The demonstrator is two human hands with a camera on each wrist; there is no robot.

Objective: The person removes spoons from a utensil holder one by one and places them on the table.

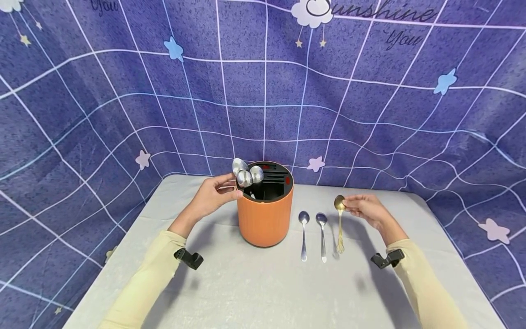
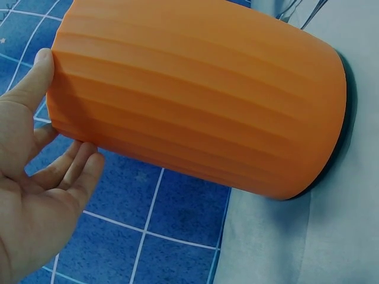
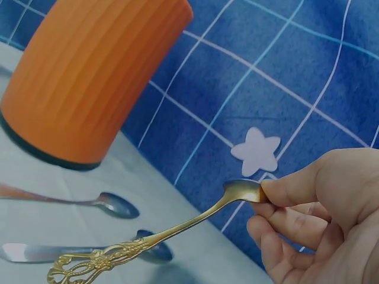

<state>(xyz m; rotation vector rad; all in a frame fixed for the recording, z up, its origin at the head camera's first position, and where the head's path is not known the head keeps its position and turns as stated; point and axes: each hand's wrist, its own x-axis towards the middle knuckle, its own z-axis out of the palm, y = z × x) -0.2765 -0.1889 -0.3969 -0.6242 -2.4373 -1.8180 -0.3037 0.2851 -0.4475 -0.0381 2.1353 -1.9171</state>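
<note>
An orange ribbed utensil holder [image 1: 264, 224] with a black divided top stands upright on the table. Several silver spoons [image 1: 244, 178] lean in its left side, bowls up. My left hand [image 1: 217, 196] holds the holder at its upper left edge, with the thumb [image 2: 42, 74] at the rim and the other fingers against the side wall. To the right, my right hand [image 1: 367, 209] pinches a gold spoon [image 1: 340, 219] by its bowl. The spoon's ornate openwork handle [image 3: 98, 260] points down and toward me, above the table.
Two silver spoons, the left one [image 1: 303, 233] and the right one [image 1: 322, 235], lie side by side between the holder and the gold spoon. A pale cloth covers the table [image 1: 255, 288]. Behind it hangs a blue-purple gridded curtain [image 1: 283, 82] with stars.
</note>
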